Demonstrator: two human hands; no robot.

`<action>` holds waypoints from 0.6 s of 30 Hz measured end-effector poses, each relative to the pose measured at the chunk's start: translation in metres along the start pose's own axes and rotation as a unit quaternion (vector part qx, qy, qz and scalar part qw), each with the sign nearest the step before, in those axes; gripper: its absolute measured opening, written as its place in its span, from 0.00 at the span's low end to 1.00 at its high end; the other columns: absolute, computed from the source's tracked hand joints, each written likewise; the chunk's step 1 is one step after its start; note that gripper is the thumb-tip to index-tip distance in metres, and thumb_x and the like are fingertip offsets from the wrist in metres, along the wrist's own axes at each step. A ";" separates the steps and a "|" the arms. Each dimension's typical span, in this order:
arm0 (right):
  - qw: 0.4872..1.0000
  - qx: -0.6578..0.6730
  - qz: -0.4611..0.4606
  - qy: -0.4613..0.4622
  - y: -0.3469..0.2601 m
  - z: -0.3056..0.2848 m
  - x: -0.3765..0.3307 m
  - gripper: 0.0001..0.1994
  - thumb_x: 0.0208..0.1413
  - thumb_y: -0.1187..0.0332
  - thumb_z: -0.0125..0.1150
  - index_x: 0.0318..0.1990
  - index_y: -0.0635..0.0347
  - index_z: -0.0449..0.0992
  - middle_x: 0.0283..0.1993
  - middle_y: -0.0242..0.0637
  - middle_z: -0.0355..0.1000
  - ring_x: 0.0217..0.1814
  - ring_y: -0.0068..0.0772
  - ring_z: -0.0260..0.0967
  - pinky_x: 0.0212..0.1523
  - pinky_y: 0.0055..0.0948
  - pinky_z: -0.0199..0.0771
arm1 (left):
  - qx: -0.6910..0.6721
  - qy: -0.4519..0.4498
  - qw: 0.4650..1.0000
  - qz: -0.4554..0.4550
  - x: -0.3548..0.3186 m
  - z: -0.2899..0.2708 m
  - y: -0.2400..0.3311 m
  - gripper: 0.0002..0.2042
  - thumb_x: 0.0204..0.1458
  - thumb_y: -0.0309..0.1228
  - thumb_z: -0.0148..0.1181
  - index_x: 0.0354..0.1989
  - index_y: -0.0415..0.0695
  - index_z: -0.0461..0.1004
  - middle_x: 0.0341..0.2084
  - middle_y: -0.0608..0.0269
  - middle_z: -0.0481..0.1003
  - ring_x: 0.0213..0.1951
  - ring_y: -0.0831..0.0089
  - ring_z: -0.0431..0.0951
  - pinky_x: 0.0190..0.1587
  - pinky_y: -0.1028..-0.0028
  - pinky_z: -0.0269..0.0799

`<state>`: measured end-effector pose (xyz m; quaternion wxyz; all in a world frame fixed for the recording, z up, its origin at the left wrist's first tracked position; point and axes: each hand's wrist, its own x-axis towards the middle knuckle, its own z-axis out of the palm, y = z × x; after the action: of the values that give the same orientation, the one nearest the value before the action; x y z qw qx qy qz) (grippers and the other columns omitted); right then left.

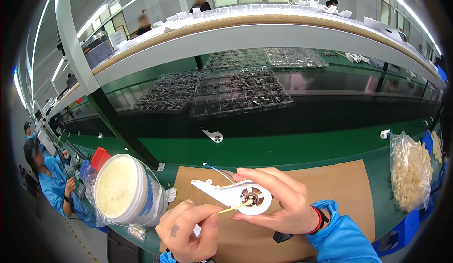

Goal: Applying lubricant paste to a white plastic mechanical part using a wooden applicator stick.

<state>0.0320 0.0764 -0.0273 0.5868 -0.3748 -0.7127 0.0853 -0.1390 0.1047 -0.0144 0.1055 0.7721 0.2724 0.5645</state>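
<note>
My right hand (278, 199) grips a white plastic housing (224, 193) by its round end, thumb below and fingers above. The housing tapers to a point at the left, and a copper-and-dark motor part (251, 197) sits in its round opening. Blue and white wires (219, 169) stick out behind it. Between the thumb and fingers of my left hand (191, 227) is pinched a thin yellow stick (231, 209). Its far end reaches the middle of the motor part; whether it touches cannot be made out. Under both hands lies a brown cardboard sheet (339, 187).
To the left stands a white bucket (139, 192) of pale yellow material. A clear bag of pale pieces (409, 173) lies at right. Another white housing (213, 136) rests beyond the cardboard, before trays of dark parts (245, 91). A green post (123, 128) rises at left, near co-workers in blue (54, 183).
</note>
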 end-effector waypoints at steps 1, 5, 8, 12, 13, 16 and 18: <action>1.000 -0.001 -0.001 0.000 0.000 0.000 0.000 0.31 0.38 0.73 0.71 0.54 0.68 0.67 0.51 0.46 0.68 0.48 0.36 0.71 0.45 0.28 0.76 | 0.001 -0.001 1.000 0.000 0.000 0.000 0.000 0.03 0.41 0.23 0.56 0.23 0.37 0.73 0.13 0.62 0.68 0.16 0.76 0.63 0.20 0.78 0.54; 1.000 0.001 0.000 -0.002 0.000 0.000 0.000 0.31 0.39 0.73 0.71 0.54 0.68 0.66 0.52 0.46 0.68 0.48 0.36 0.71 0.44 0.27 0.76 | -0.026 0.027 0.999 0.000 -0.002 0.001 -0.004 0.03 0.42 0.23 0.55 0.23 0.36 0.72 0.14 0.62 0.68 0.16 0.76 0.63 0.20 0.78 0.54; 1.000 0.005 -0.002 -0.003 0.000 0.001 0.000 0.31 0.39 0.73 0.71 0.55 0.68 0.66 0.52 0.46 0.68 0.48 0.36 0.71 0.44 0.27 0.76 | -0.026 0.032 0.999 0.004 -0.002 0.000 -0.005 0.04 0.42 0.23 0.55 0.23 0.35 0.72 0.13 0.62 0.68 0.16 0.76 0.63 0.20 0.78 0.53; 1.000 0.006 -0.003 -0.004 0.000 0.001 0.000 0.32 0.39 0.74 0.71 0.55 0.68 0.66 0.52 0.46 0.68 0.48 0.36 0.71 0.44 0.27 0.76 | -0.031 -0.002 1.000 -0.004 -0.001 -0.003 -0.005 0.04 0.42 0.24 0.56 0.22 0.35 0.72 0.13 0.63 0.68 0.16 0.77 0.62 0.19 0.78 0.53; 1.000 0.007 -0.003 -0.004 0.000 0.001 0.001 0.32 0.39 0.74 0.71 0.55 0.68 0.66 0.52 0.46 0.68 0.48 0.36 0.71 0.44 0.27 0.76 | -0.037 -0.018 0.999 -0.003 0.000 -0.003 -0.007 0.04 0.42 0.24 0.56 0.22 0.35 0.72 0.13 0.63 0.68 0.16 0.77 0.62 0.19 0.78 0.52; 1.000 -0.003 -0.004 -0.002 0.001 -0.002 0.001 0.32 0.37 0.72 0.73 0.54 0.69 0.66 0.49 0.46 0.69 0.47 0.36 0.72 0.45 0.28 0.76 | -0.037 -0.022 0.999 0.014 0.001 -0.001 -0.010 0.03 0.40 0.21 0.58 0.26 0.39 0.74 0.12 0.64 0.66 0.14 0.77 0.62 0.18 0.79 0.54; 1.000 -0.005 -0.008 -0.003 -0.001 0.000 0.002 0.33 0.35 0.71 0.75 0.52 0.70 0.67 0.47 0.46 0.71 0.47 0.36 0.72 0.46 0.29 0.75 | -0.030 -0.031 0.999 0.019 0.008 -0.009 0.002 0.04 0.41 0.18 0.58 0.26 0.37 0.73 0.15 0.61 0.68 0.16 0.74 0.63 0.19 0.78 0.55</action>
<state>0.0315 0.0770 -0.0257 0.5834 -0.3715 -0.7180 0.0783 -0.1451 0.1059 -0.0041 0.1266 0.7908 0.2367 0.5500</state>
